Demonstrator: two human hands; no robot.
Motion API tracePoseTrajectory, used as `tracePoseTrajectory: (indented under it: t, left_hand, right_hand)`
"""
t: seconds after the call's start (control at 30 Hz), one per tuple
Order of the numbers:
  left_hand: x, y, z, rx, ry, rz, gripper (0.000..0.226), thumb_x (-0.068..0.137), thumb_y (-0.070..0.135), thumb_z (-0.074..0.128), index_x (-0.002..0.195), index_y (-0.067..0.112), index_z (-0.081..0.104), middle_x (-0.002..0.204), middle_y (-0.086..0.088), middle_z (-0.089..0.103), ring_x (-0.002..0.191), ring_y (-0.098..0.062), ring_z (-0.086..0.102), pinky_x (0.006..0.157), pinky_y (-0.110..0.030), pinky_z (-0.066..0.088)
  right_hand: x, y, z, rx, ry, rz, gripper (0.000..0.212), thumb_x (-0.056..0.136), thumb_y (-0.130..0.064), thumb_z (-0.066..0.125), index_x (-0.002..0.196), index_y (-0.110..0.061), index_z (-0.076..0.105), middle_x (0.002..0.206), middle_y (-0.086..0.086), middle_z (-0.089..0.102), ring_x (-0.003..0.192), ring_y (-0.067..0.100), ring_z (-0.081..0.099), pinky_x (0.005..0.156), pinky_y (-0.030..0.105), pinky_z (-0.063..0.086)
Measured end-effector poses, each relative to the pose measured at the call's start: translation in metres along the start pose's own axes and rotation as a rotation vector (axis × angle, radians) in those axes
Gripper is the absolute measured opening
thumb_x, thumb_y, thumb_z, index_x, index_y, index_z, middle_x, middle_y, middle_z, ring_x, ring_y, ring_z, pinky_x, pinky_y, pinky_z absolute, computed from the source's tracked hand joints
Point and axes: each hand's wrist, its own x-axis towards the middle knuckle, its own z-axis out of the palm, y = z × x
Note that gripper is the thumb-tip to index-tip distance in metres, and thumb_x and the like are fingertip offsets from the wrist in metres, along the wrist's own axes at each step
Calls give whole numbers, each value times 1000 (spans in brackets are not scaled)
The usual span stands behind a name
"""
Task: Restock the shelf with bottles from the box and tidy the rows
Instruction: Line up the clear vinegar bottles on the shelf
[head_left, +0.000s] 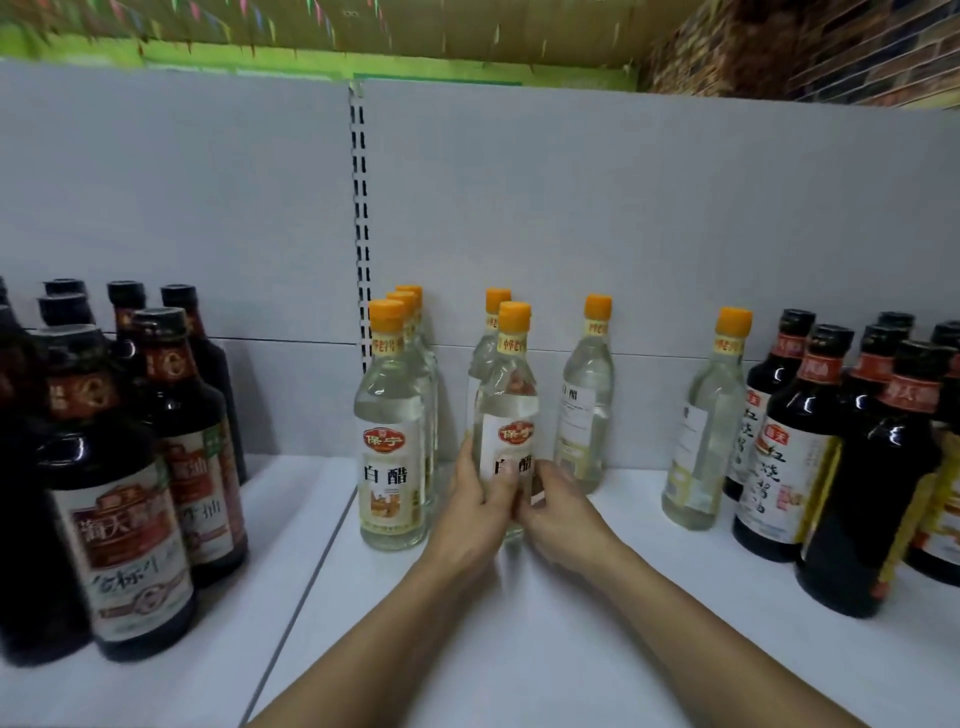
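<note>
On the white shelf, between the left dark bottles and the right dark bottles, I have both hands curled round the lower body of an upright orange-capped vinegar bottle fronting the second clear row, left hand on its left flank, right hand on its right. I judge it best slid level with the neighbouring front bottle, label turned square to the aisle. Both labels read 保宁 and 白醋.
</note>
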Motion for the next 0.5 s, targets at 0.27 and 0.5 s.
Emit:
tracePoseTrajectory:
  t: [0.27, 0.5]
  left_hand:
    - [2, -8, 0, 29, 68, -94, 84, 81, 67, 49, 154, 37, 21, 144, 3, 52, 126, -12, 55, 110, -42, 45]
    - [3, -13, 3, 124, 76, -85, 81, 86, 60, 44, 157, 33, 17, 152, 3, 46, 139, -17, 46, 115, -43, 39]
  right_hand:
    - [8, -14, 12, -151, -57, 102, 40, 91, -49, 55, 117, -23, 40, 121, 5, 61, 110, 29, 62, 94, 46, 50]
    - [16, -9, 19, -291, -40, 108, 41, 97, -49, 49, 127, -21, 41, 130, 4, 56, 117, 29, 59, 92, 42, 49]
